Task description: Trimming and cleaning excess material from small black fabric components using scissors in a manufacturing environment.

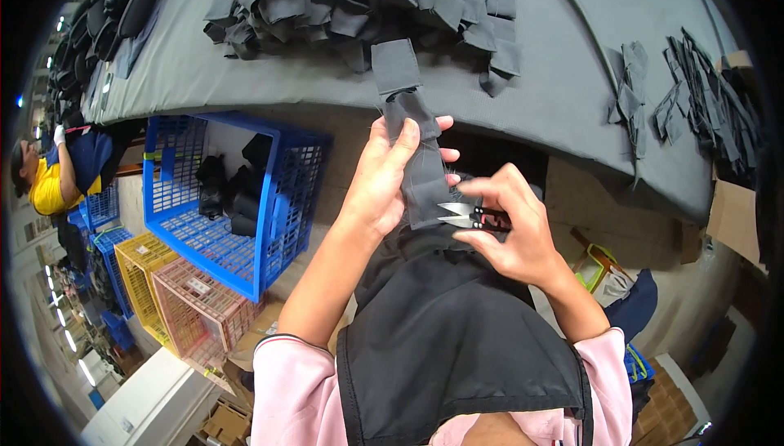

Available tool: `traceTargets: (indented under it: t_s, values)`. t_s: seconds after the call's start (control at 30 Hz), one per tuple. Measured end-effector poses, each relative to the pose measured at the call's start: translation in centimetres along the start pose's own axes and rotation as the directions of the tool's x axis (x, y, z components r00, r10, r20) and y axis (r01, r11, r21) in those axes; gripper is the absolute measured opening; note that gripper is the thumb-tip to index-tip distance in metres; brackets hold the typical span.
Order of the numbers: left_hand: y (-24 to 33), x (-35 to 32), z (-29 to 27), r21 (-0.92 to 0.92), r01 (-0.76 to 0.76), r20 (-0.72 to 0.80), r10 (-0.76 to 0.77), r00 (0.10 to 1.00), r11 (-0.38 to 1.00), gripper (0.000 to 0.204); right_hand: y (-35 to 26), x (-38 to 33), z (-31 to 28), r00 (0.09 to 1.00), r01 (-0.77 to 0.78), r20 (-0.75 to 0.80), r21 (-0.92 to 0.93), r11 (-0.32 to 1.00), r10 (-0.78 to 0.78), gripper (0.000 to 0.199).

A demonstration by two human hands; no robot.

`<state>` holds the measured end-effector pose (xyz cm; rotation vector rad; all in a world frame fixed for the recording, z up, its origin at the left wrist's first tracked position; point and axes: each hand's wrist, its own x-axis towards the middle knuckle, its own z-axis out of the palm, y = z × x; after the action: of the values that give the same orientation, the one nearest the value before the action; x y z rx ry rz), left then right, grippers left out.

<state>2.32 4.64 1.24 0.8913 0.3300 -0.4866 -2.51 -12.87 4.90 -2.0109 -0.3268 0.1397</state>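
Your left hand's grip (382, 175) is closed on a dark fabric strip (426, 178), held just in front of your black apron (457, 340). Your right hand's grip (524, 234) is closed on small thread snips (488, 220), their 2 blades (461, 221) parted by the strip's near end. Ahead, a heap of dark fabric pieces (327, 1) lies on the grey surface (563, 103).
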Motion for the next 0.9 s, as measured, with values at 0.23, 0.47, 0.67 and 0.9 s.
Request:
traceTargets:
  t_s: [0.23,0.47,0.67,0.9]
  values:
    - [-0.2,0.3,0.5,0.013,-0.071,-0.013,0.071,0.997,0.997,0.033,1.3,0.1,1.8,0.988,0.099,0.121,0.019,0.995,-0.101,0.025]
    - [-0.3,0.8,0.7,-0.044,-0.075,-0.111,0.069,0.991,0.996,0.033,2.2,-1.6,3.3,0.926,0.378,0.105,-0.228,0.897,-0.363,0.026]
    - [-0.3,0.6,0.5,0.069,-0.181,-0.096,0.187,0.978,0.981,0.027,1.4,-1.8,1.4,0.981,0.191,0.041,-0.068,0.979,-0.188,0.036]
    - [-0.3,0.1,0.5,0.056,-0.174,-0.096,0.179,0.979,0.983,0.029,1.7,-0.9,0.9,0.977,0.072,-0.18,-0.234,0.97,-0.116,0.033]
